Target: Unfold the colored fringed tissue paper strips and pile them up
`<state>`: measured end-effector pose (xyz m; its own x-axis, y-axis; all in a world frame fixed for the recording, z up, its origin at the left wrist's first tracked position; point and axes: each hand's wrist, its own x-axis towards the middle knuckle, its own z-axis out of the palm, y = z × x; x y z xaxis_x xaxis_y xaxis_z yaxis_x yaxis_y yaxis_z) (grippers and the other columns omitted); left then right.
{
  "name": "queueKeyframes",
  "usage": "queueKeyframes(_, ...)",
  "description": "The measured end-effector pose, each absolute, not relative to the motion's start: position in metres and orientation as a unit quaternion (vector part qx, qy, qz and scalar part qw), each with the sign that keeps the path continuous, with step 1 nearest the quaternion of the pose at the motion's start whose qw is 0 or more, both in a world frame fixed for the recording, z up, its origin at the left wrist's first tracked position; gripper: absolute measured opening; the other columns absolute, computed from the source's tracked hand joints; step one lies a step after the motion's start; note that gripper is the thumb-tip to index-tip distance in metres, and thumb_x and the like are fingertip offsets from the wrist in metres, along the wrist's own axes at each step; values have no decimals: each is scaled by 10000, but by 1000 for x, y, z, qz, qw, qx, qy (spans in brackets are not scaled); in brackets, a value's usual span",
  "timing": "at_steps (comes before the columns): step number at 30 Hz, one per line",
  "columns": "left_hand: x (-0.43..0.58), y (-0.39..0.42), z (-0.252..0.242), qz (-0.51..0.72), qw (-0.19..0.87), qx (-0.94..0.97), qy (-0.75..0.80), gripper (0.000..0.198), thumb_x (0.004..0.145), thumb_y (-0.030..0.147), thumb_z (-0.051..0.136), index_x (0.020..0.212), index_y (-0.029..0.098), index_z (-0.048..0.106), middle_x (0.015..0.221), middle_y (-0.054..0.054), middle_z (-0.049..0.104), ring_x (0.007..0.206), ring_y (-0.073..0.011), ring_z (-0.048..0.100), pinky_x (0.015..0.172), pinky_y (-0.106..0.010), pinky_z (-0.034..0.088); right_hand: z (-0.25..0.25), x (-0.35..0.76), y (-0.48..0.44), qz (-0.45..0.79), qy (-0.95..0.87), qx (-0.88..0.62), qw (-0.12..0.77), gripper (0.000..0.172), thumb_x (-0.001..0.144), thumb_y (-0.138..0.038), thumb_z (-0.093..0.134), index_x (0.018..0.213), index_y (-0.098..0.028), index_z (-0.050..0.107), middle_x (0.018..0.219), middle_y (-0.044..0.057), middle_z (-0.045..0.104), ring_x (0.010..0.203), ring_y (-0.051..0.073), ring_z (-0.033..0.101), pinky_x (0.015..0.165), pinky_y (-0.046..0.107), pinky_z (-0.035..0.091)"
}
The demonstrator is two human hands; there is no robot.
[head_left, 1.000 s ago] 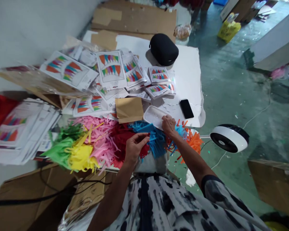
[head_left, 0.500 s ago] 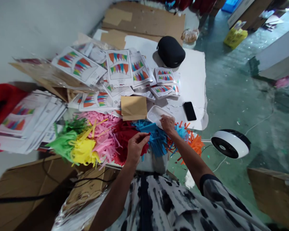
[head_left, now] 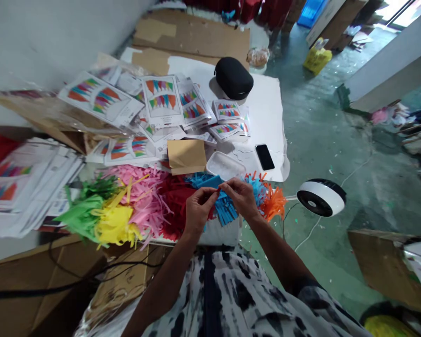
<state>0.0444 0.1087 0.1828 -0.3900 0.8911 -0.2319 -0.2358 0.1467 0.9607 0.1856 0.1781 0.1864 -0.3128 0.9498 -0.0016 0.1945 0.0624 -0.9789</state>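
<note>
My left hand (head_left: pixel 198 209) and my right hand (head_left: pixel 240 196) meet above the paper fringes, their fingertips pinching a small reddish paper strip (head_left: pixel 218 189) between them. Under and around them lies a row of fringed tissue-paper bunches. The blue bunch (head_left: pixel 226 210) is directly beneath my fingers, the dark red bunch (head_left: pixel 175 206) is under my left hand, and the orange bunch (head_left: pixel 273 203) is beyond my right hand. Further left are the pink (head_left: pixel 140 187), yellow (head_left: pixel 114 227) and green (head_left: pixel 84 220) bunches. A white plastic tray (head_left: pixel 225 166) sits just past my fingertips.
Printed sheets with coloured pennant pictures (head_left: pixel 161 100) cover the far bench, beside a brown paper envelope (head_left: pixel 185 157), a black phone (head_left: pixel 264 157) and a black zip case (head_left: pixel 233 78). A white round fan (head_left: pixel 321 197) stands at right, above a green floor.
My right hand has left the white tray and moved left to join my left hand at the small strip. The view has shifted slightly.
</note>
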Motion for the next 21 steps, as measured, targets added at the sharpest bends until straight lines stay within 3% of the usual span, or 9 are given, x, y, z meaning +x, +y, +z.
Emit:
queueKeyframes(6, 42, 95, 191, 587, 487, 291, 578, 295, 738, 439, 882, 865, 191, 783, 815, -15, 754, 741, -155, 678, 732, -261, 542, 194, 179, 160, 479, -618, -469, 410, 394, 895, -578, 720, 738, -218, 683, 689, -10, 628, 650, 143, 534, 641, 286, 460)
queueKeyframes(12, 36, 81, 192, 583, 500, 306, 563, 274, 726, 417, 884, 856, 197, 787, 837, -18, 765, 773, -169, 689, 768, -278, 546, 201, 173, 141, 443, -646, -468, 410, 393, 934, -572, 676, 748, -227, 670, 725, 0, 642, 689, 155, 562, 678, 300, 481)
queueKeyframes(21, 27, 62, 193, 580, 538, 286, 540, 310, 703, 433, 892, 834, 183, 766, 758, 4, 715, 657, -117, 604, 643, -229, 482, 201, 170, 116, 450, -661, -452, 396, 364, 959, -550, 667, 828, -216, 731, 824, 28, 710, 770, 168, 636, 741, 294, 505)
